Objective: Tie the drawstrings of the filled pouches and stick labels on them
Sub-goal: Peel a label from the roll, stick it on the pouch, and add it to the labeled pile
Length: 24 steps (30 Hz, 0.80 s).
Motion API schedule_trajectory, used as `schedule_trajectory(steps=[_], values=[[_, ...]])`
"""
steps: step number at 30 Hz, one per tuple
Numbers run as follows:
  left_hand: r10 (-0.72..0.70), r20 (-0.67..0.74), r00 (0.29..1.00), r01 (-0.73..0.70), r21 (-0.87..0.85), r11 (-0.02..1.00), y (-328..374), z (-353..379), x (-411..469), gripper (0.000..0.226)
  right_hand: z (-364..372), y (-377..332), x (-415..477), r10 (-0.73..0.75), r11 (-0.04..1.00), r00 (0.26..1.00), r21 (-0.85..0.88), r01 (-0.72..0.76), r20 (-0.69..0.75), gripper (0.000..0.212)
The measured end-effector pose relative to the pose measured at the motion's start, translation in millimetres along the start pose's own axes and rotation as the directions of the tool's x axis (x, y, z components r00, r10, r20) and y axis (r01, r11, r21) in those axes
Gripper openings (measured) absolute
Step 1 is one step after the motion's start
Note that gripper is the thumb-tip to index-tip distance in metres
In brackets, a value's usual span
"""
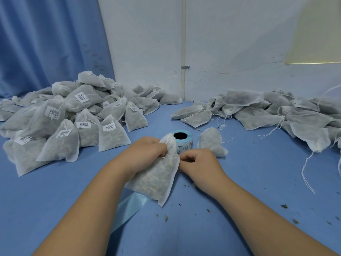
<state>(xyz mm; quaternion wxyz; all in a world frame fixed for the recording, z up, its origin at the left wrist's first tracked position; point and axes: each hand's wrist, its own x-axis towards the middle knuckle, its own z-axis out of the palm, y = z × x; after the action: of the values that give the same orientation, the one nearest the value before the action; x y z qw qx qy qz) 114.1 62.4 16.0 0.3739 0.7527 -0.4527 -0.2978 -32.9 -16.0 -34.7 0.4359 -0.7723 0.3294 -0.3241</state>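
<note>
- The left hand [147, 150] grips the gathered neck of a filled pouch [156, 180], with its fingers curled round the bunched white fabric near the top.
- The right hand [199, 161] sits just beside the pouch's right edge with its fingers curled in tight. I cannot tell whether it pinches a drawstring, the fabric or nothing.
- The pouch itself is held tilted over the middle of the desk [258, 182], neck toward the far edge and bottom corner toward the near edge. Greenish dried contents show through the thin cloth.
- A pale blue backing strip [127, 207] comes out from under the pouch and runs across the blue surface toward the near edge.
- Just behind the hands stands a roll of labels [182, 140] with a blue rim and a dark core, partly hidden by the pouch's neck.
- A loose pouch [212, 143] lies just right of the roll, with a thin string trailing from it.
- Dried crumbs [166, 218] are scattered on the desk near the forearms and toward the right edge.
- A labelled pile [73, 117] fills the far left corner, its pouches closed at the neck and many showing white barcode stickers.
- An unlabelled pile [276, 111] stretches along the far right side, with loose strings straggling over the surface.
- Behind it all are a blue curtain [46, 43] on the left and a white wall [230, 43] with a thin vertical pipe [183, 43].
</note>
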Motion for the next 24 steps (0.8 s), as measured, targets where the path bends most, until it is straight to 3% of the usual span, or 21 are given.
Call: schedule_trajectory(steps=[13, 18, 24], values=[[0.069, -0.005, 0.998, -0.069, 0.055, 0.996, -1.0, 5.0, 1.5, 0.016, -6.6, -1.3, -0.8, -0.001, 0.993, 0.992, 0.116, -0.013, 0.123, 0.022], [0.075, 0.012, 0.997, -0.075, 0.047, 0.996, -1.6, 3.2, 1.8, 0.013, -11.7, -0.1, 1.6, 0.032, 0.990, 0.984, 0.133, -0.056, 0.174, 0.010], [0.096, -0.024, 0.995, -0.094, 0.053, 0.994, -4.2, 0.3, 3.7, 0.039, -1.8, 1.0, 4.8, 0.020, 0.999, 0.998, 0.035, -0.023, 0.065, 0.020]])
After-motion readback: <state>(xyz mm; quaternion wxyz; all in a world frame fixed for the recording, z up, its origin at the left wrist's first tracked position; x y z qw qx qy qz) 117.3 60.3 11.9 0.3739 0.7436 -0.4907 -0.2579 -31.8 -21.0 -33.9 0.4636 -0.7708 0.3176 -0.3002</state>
